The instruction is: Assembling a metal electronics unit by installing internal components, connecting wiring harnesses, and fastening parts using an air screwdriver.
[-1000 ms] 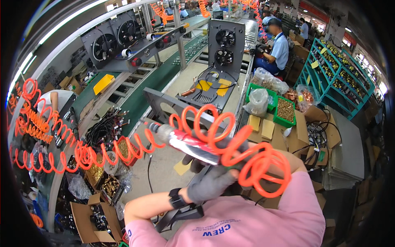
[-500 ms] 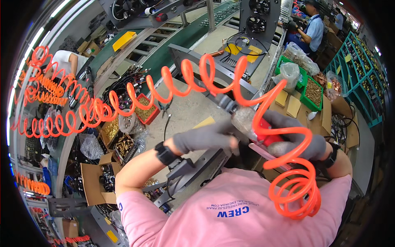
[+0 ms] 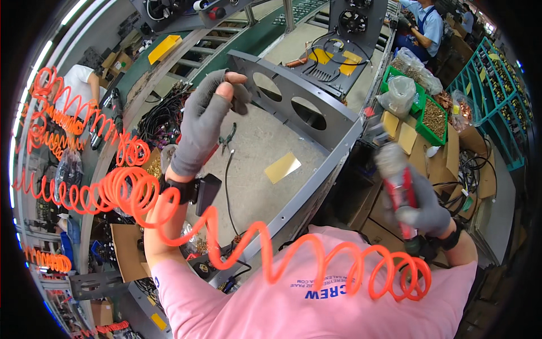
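My left hand (image 3: 206,121), in a grey glove with bare fingertips, is raised over the left part of a grey sheet-metal frame (image 3: 333,121). Its fingers are loosely bent, and nothing shows in them. To the right of the frame, my right hand (image 3: 423,206), gloved too, is wrapped around a red-and-grey air screwdriver (image 3: 402,189). The tool points up and away, its front end blurred. An orange coiled air hose (image 3: 262,243) stretches across in front of me from the left. A yellow sheet (image 3: 282,168) lies inside the frame, with pliers (image 3: 228,138) and a black cable (image 3: 227,186) nearby.
Green bins (image 3: 432,121) of small fasteners and cardboard boxes (image 3: 372,220) stand at the right. Beyond the frame is an upright panel with fans (image 3: 353,21). A person in blue (image 3: 426,28) is at the far right, another in white (image 3: 79,87) at the far left.
My hands have moved apart: the left up and left over the frame, the right down and right with the screwdriver. The hose has dropped lower, uncovering the frame.
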Demonstrator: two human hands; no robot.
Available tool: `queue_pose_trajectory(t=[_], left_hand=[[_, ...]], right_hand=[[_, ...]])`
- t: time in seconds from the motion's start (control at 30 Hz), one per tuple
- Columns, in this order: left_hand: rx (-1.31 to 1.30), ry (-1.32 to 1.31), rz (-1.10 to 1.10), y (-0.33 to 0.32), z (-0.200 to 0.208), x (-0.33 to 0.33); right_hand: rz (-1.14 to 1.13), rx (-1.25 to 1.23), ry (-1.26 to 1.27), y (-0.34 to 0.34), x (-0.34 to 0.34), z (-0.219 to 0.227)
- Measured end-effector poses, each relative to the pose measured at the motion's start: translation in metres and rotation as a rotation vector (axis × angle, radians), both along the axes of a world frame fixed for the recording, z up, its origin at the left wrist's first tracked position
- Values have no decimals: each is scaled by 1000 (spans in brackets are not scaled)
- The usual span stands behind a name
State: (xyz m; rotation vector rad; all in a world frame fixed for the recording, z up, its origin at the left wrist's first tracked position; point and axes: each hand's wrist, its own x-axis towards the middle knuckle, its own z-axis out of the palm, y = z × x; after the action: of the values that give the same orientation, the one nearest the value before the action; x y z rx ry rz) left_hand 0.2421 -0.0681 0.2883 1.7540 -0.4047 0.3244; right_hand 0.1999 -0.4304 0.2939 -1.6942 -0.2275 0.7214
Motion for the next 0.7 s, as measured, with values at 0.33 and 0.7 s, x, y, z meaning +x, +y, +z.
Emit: queue_pose_trajectory(t=[0.33, 0.7], left_hand=[[-40, 1194, -14, 37, -248, 39], [501, 385, 387, 70, -328, 27]], right_hand=[[-217, 6, 114, -21, -9, -77], [-461, -29, 409, -56, -39, -183]])
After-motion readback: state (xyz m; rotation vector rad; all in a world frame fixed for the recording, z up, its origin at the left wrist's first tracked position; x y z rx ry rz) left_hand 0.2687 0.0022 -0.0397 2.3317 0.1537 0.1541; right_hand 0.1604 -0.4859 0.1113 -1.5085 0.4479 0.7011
